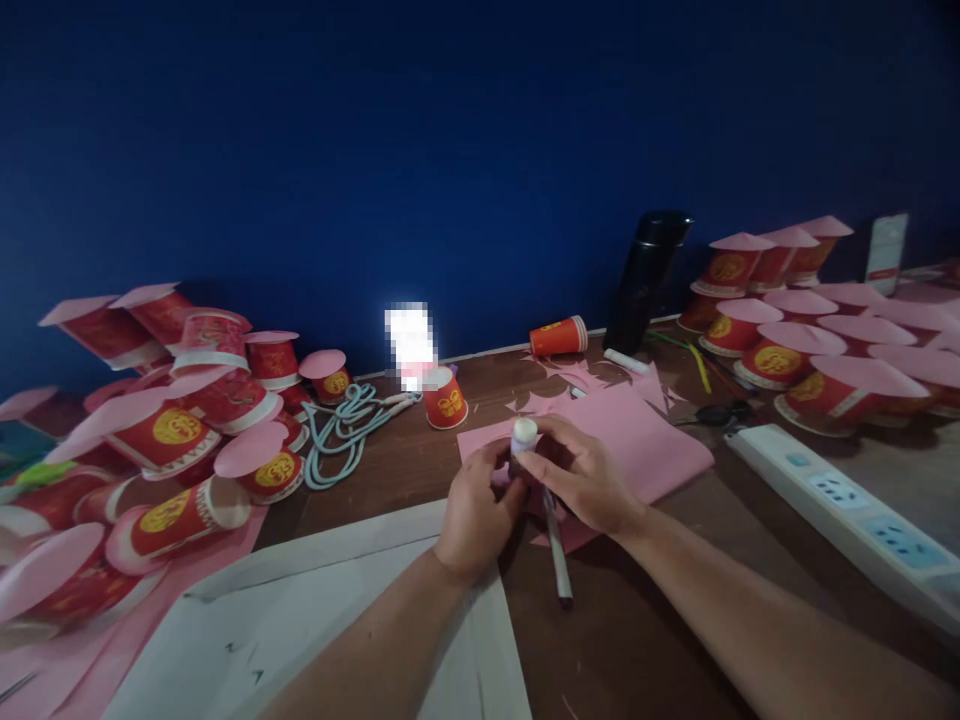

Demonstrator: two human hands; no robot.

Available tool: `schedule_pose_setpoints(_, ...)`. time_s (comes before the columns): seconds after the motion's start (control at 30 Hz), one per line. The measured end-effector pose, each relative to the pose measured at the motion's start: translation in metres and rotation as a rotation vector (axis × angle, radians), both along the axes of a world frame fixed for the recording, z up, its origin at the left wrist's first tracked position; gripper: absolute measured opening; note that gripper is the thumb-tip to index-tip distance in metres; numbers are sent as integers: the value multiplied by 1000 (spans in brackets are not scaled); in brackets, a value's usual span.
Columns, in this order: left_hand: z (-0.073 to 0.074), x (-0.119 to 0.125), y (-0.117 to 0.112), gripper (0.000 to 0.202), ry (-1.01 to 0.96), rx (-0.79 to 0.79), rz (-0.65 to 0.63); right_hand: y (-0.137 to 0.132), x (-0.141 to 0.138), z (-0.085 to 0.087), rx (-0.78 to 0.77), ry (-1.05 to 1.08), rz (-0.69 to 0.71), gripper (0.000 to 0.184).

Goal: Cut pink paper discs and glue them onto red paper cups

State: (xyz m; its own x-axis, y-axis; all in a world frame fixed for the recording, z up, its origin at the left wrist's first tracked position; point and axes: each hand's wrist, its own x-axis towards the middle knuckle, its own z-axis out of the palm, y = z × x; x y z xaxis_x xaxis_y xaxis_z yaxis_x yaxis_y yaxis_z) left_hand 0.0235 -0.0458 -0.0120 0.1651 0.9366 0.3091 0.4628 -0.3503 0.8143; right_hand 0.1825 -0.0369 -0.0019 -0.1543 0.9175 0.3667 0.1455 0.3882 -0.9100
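Both my hands meet around a small upright glue stick (524, 434) with a white round top and a purplish body. My left hand (480, 512) is closed on its lower left side. My right hand (589, 475) grips it from the right, thumb and fingers pressed to the tube. Most of the tube is hidden by my fingers. Just below them, a white marker-like stick (557, 555) with a dark end lies on the table. Pink paper sheets (652, 445) lie under and beyond my right hand. A red paper cup (447, 400) stands upside down behind my left hand.
Red cups with pink paper discs (180, 430) crowd the left; more cups (799, 350) are stacked right. Also there are a power strip (847, 520), a black bottle (646, 280), a coiled cable (337, 430), a lit, blurred screen (409, 340) and a white board (315, 600).
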Motion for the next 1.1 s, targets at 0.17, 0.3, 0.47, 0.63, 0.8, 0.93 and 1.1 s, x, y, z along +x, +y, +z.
schedule_pose_setpoints(0.17, -7, -6, 3, 31, 190, 236, 45, -7, 1, 13, 34, 6, 137, 31)
schedule_pose_setpoints(0.3, -6, -10, 6, 28, 268, 346, 69, -7, 4, 17, -50, 35, 237, 30)
schedule_pose_setpoints(0.47, -5, -10, 8, 29, 323, 372, 89, -4, 3, 7, -283, 229, 276, 31)
schedule_pose_setpoints(0.63, -4, -12, 9, 30, 333, 428, 60, -3, 2, 4, -417, 326, 295, 29)
schedule_pose_setpoints(0.8, -1, -13, 8, 31, 340, 443, 19, -1, 5, 4, -487, 391, 326, 26)
schedule_pose_setpoints(0.93, -2, -14, 9, 33, 359, 478, -20, 2, 7, 0, -507, 430, 365, 26)
schedule_pose_setpoints(1.1, -3, -16, 10, 33, 391, 523, -65, 7, 12, -1, -573, 377, 396, 25)
